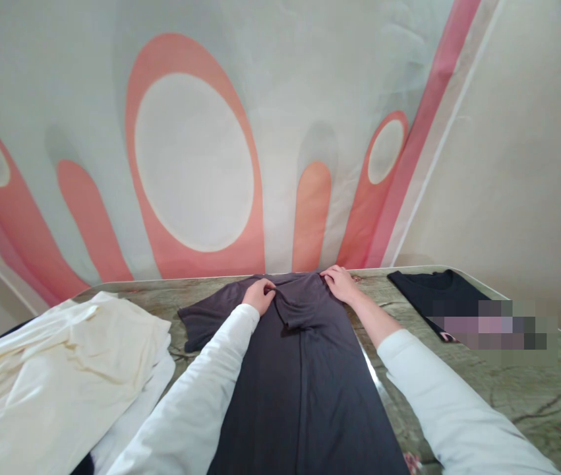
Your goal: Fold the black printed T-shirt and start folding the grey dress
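Note:
A dark grey-brown T-shirt (280, 396) lies lengthwise on the table in front of me, its collar end at the far edge. Its right side is folded inward, so that one short sleeve (296, 310) rests on the body, while the other sleeve (201, 320) spreads out to the left. My left hand (259, 297) is closed on the cloth near the collar, thumb and fingers together. At the far right corner of the fold, my right hand (340, 284) pinches the shirt's shoulder edge. The bottom of the shirt runs out of view.
Cream and white garments (72, 356) are heaped on the left of the wood-patterned table (517, 402). A folded black T-shirt (441, 293) lies at the right, partly blurred out. Behind the table's far edge hangs a grey and coral printed backdrop (280, 119).

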Action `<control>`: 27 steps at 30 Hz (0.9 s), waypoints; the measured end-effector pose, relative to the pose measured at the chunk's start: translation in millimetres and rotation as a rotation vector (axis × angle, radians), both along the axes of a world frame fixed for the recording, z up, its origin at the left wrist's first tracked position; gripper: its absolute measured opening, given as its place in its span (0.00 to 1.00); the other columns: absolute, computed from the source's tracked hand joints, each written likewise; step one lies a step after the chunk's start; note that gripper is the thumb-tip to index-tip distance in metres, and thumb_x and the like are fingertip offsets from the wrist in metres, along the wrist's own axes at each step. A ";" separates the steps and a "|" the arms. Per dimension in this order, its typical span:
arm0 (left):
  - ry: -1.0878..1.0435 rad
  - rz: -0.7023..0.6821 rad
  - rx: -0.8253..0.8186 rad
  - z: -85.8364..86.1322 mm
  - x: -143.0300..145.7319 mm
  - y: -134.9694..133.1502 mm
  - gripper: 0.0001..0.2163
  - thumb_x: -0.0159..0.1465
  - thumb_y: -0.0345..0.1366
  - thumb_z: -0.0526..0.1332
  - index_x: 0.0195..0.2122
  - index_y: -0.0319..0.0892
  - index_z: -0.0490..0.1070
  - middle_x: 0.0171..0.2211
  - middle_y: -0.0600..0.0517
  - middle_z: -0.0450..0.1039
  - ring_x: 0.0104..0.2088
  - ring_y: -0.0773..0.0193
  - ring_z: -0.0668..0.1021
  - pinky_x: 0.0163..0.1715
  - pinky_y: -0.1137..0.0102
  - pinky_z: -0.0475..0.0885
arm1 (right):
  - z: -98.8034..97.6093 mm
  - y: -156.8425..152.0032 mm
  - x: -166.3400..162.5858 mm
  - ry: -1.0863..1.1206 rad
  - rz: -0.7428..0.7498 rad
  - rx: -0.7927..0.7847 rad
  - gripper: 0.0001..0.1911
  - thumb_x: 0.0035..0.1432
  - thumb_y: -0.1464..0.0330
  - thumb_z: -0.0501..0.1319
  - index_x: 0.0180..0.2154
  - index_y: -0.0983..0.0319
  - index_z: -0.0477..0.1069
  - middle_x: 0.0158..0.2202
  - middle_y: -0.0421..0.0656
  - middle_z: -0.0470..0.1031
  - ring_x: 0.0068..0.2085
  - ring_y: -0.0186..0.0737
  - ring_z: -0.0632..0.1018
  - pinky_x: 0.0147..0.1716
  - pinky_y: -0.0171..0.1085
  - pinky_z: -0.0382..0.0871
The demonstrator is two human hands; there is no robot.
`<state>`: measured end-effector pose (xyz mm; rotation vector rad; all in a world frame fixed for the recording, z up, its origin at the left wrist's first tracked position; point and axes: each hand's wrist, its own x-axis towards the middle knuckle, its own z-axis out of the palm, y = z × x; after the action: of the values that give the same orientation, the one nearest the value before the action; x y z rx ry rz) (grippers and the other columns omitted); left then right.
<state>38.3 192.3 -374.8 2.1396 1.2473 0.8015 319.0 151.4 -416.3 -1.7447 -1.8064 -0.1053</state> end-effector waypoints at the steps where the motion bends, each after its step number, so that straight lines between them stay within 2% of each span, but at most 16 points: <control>1: -0.052 0.016 -0.027 -2.3 1.0 1.0 0.04 0.56 0.27 0.58 0.33 0.40 0.69 0.32 0.52 0.72 0.36 0.65 0.75 0.43 0.66 0.71 | -1.0 0.9 1.1 0.002 -0.002 -0.006 0.15 0.58 0.75 0.51 0.40 0.60 0.74 0.40 0.45 0.72 0.43 0.39 0.70 0.45 0.36 0.60; 6: -0.277 0.071 -0.196 -9.7 6.0 3.6 0.07 0.61 0.25 0.53 0.39 0.39 0.62 0.30 0.53 0.71 0.30 0.70 0.77 0.34 0.69 0.75 | -5.3 4.4 6.2 0.018 -0.005 -0.031 0.22 0.53 0.82 0.49 0.40 0.59 0.74 0.42 0.43 0.72 0.44 0.38 0.69 0.45 0.35 0.60; 11: -0.402 0.098 -0.268 -13.0 6.5 4.5 0.09 0.59 0.21 0.53 0.39 0.38 0.61 0.30 0.52 0.71 0.30 0.70 0.77 0.32 0.69 0.76 | -4.9 3.8 6.2 0.025 -0.010 -0.037 0.23 0.52 0.83 0.49 0.40 0.59 0.75 0.42 0.43 0.73 0.44 0.38 0.70 0.46 0.35 0.60; 17: -0.435 0.120 -0.222 -20.1 6.5 10.9 0.09 0.57 0.20 0.54 0.37 0.37 0.64 0.35 0.49 0.72 0.33 0.69 0.76 0.33 0.72 0.75 | -5.5 2.9 8.7 0.045 -0.092 -0.017 0.17 0.53 0.78 0.52 0.41 0.62 0.73 0.41 0.45 0.72 0.44 0.39 0.71 0.47 0.37 0.61; 20: -0.396 0.115 -0.173 -24.3 6.9 15.0 0.04 0.60 0.27 0.54 0.35 0.38 0.67 0.33 0.50 0.73 0.31 0.68 0.76 0.31 0.72 0.75 | -7.5 3.8 13.0 0.067 -0.166 -0.013 0.14 0.54 0.75 0.53 0.41 0.63 0.72 0.41 0.47 0.71 0.43 0.39 0.71 0.46 0.37 0.62; 23: -0.335 0.088 -0.100 -26.3 6.6 15.0 0.05 0.60 0.34 0.56 0.34 0.40 0.69 0.33 0.51 0.73 0.30 0.67 0.76 0.33 0.71 0.73 | -7.6 3.7 15.8 0.084 -0.219 -0.015 0.14 0.55 0.74 0.52 0.40 0.63 0.73 0.40 0.46 0.71 0.42 0.39 0.72 0.45 0.37 0.62; 27: -0.250 0.045 0.002 -25.3 4.8 9.7 0.08 0.54 0.30 0.61 0.36 0.40 0.68 0.35 0.52 0.73 0.29 0.69 0.75 0.36 0.71 0.72 | -4.8 0.8 14.4 0.090 -0.216 -0.028 0.13 0.55 0.73 0.53 0.38 0.60 0.74 0.40 0.44 0.72 0.43 0.39 0.72 0.46 0.37 0.62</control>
<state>43.0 202.0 -400.1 1.9473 1.1665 1.0538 333.4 152.2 -421.1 -1.9289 -1.5594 -0.0880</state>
